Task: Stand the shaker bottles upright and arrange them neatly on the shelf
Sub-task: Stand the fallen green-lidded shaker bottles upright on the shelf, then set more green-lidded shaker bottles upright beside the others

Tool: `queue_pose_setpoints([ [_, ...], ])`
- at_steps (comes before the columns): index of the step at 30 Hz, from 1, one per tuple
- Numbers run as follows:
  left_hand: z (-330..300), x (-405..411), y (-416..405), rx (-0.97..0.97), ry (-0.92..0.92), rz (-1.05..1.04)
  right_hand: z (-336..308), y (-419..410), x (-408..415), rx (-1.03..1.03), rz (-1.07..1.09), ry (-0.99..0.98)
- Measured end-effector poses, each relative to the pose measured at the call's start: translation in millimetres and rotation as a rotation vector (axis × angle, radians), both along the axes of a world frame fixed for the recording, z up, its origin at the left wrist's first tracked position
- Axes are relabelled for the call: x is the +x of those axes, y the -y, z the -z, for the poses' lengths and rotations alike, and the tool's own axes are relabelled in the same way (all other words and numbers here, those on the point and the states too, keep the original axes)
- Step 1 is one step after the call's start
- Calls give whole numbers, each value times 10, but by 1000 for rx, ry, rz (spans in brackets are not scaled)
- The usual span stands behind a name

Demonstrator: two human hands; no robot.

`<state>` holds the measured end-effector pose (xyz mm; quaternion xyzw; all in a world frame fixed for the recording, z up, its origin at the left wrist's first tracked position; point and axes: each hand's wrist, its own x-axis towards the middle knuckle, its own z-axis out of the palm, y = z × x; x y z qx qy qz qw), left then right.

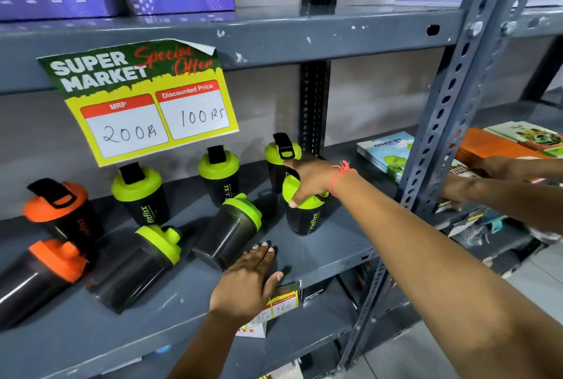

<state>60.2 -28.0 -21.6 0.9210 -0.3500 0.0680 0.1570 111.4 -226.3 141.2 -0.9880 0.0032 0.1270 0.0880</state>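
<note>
here, right hand point(307, 180): fingers wrapped over the green lid of a standing shaker bottle point(301, 214)
left hand point(249, 281): flat and spread on the shelf point(329, 244), beside a lying bottle point(225, 232)

Eight dark shaker bottles sit on the grey shelf point(320, 244). Upright along the back stand an orange-lidded bottle point(62, 211) at the left, then three green-lidded ones: point(138, 195), point(220, 176) and point(280, 162). A fifth upright green-lidded bottle point(304, 214) stands nearer the front at the right, its printed label facing out. Three lie on their sides toward the front, lids pointing to the back right: an orange-lidded one point(36, 278) at the far left, a green-lidded one point(137, 269) beside it, and another green-lidded one point(227, 230) near the middle.
</note>
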Motion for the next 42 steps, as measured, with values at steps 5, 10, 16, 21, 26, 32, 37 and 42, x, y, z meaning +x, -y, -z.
queue_pose_setpoints([
  [5,-46,-26,12,-24,-1,3,35,10,38,1,16,10],
  [10,-72,-182,-156,28,-73,8,-36,-86,-88,8,98,151],
  [16,-89,-389,-745,137,-42,-86,4,-916,-296,268,165,751],
  [21,-75,-413,-1204,128,-21,-144,493,-1310,-91,581,469,264],
  [26,-49,-311,-1469,90,-41,-98,762,-1492,71,865,770,199],
  [32,-44,-170,-1587,91,-42,-25,842,-1564,60,1045,872,362],
  [37,-49,-148,-1570,94,-67,-19,715,-1600,-214,562,467,856],
  [42,-6,-119,-1575,107,-61,-13,916,-1605,-358,351,278,854],
])
